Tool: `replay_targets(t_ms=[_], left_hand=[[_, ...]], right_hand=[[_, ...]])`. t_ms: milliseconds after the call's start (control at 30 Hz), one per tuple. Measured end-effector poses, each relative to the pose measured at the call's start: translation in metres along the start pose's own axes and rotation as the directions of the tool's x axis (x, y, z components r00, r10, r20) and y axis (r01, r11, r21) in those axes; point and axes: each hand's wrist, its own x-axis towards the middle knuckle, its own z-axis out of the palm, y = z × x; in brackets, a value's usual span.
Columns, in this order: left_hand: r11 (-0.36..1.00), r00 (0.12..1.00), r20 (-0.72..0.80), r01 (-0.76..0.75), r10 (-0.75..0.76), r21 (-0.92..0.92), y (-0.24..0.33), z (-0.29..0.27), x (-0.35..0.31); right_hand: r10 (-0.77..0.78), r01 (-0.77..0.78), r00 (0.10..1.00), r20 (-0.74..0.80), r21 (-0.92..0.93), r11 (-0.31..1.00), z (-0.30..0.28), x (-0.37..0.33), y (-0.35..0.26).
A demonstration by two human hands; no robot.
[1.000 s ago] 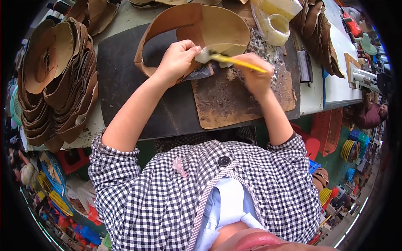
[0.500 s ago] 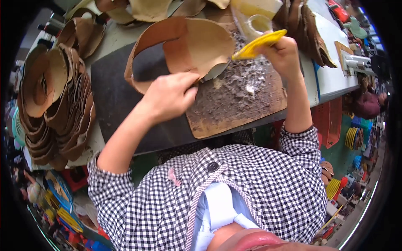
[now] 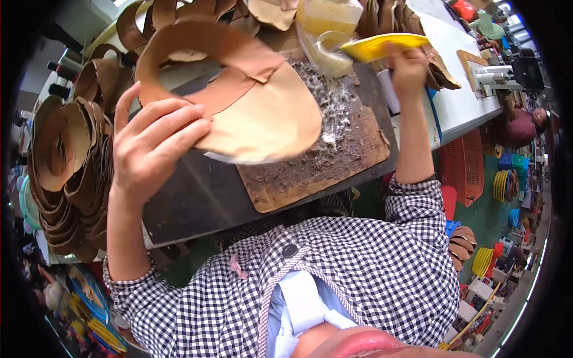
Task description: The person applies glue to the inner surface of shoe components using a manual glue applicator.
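Tan leather, cut as a curved shoe upper (image 3: pixel 262 113), is lifted clear above the glue-crusted wooden board (image 3: pixel 316 167), tilted so its pale underside faces the camera; the left hand (image 3: pixel 152 143) pinches its left edge, thumb beneath and fingers spread over the top, so the grip is closed on the piece; its looping strap arches up and away from the board toward the far side. The right hand (image 3: pixel 409 65) is raised past the board's far right corner, wrapped tight round a yellow-handled brush (image 3: pixel 382 46), whose handle points left over a tub of pale glue (image 3: pixel 327 27) standing just beyond the board. The board lies on a dark mat (image 3: pixel 191 197), which reaches out to its left; left of that mat rise nested stacks of brown leather uppers (image 3: pixel 65 167); right of the board runs a white worktable (image 3: pixel 459 101).
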Motion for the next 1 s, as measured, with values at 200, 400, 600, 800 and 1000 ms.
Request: replay_targets(t_ms=[200, 400, 600, 800, 1000], left_hand=[[0.955, 0.952, 0.192, 0.265, -0.238, -0.13, 0.001, 0.05, -0.047], [0.777, 0.813, 0.258, 0.578, -0.522, -0.25, 0.048, 0.111, -0.024], [0.583, 0.668, 0.268, 0.741, -0.695, -0.335, 0.051, 0.121, -0.022], [0.213, 0.44, 0.429, 0.851, -0.789, -0.479, 0.034, 0.125, -0.027], [0.342, 0.522, 0.324, 0.812, -0.789, -0.474, 0.014, 0.128, -0.036]], right_hand=[[0.13, -0.123, 0.989, 0.068, -0.102, 0.987, -0.002, -0.027, 0.008], [0.252, -0.409, 0.898, 0.361, 0.473, 0.78, 0.036, -0.052, 0.01], [0.193, -0.386, 0.609, 0.769, 0.076, 0.919, 0.094, -0.055, -0.019], [0.233, -0.276, 0.432, 0.871, -0.119, 0.954, 0.133, -0.049, -0.025], [0.486, 0.045, 0.316, 0.815, -0.525, 0.85, 0.151, -0.032, -0.025]])
